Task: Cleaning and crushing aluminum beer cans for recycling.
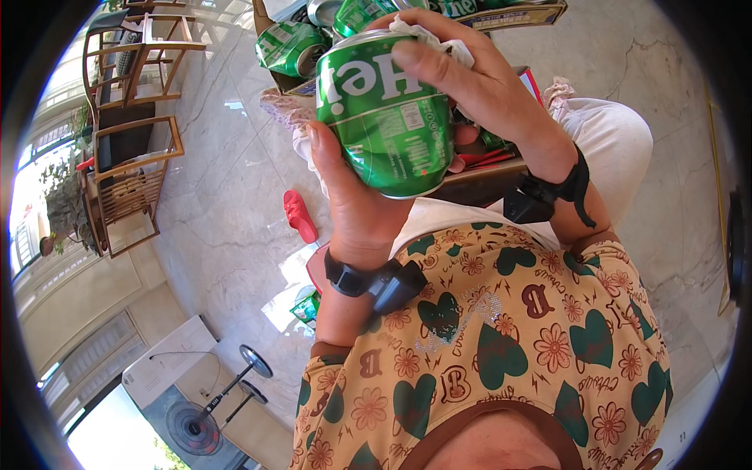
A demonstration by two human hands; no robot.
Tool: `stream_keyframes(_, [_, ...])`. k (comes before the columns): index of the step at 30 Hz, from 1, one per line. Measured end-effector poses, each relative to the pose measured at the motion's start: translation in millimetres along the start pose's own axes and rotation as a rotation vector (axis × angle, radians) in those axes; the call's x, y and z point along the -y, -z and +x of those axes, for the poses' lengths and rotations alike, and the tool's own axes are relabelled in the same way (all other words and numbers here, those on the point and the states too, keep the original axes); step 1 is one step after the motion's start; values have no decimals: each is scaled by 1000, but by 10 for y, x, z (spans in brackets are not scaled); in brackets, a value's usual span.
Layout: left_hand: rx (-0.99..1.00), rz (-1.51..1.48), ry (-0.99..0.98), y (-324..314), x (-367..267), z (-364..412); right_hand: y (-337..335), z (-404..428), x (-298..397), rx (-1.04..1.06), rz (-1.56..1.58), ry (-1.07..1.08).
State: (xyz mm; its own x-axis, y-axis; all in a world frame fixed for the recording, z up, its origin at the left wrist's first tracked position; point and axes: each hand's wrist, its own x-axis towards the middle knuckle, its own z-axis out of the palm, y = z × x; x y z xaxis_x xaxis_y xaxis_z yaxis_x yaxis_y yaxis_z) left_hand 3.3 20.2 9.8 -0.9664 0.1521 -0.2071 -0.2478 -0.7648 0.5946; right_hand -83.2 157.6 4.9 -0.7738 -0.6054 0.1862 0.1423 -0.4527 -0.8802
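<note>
A large green Heineken can (385,123) with dents in its side is held up in front of my chest, its printed lettering upside down in this view. My left hand (364,200) grips it from the lower left, thumb along the side; most of its fingers are hidden behind the can. Over the top right of the can, my right hand (479,88) pinches a crumpled white tissue or cloth (432,38), with the thumb pressed on the lettering. Behind lie more green cans (291,50), some crushed, in a cardboard tray (517,14).
A box (470,185) with red items stands between my legs. On the marble floor (217,194) lie a red slipper (299,216) and a green crumpled piece (305,306). Wooden chairs (138,147) stand at the left, and a standing fan (194,426) at the lower left.
</note>
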Motion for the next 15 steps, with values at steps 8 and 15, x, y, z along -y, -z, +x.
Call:
stream_keyframes(8, [12, -31, -6, 53, -4, -11, 82, 69, -254, 54, -208, 269])
stream_keyframes(15, [-92, 135, -55, 1, 2, -10, 92, 56, -218, 84, -184, 260])
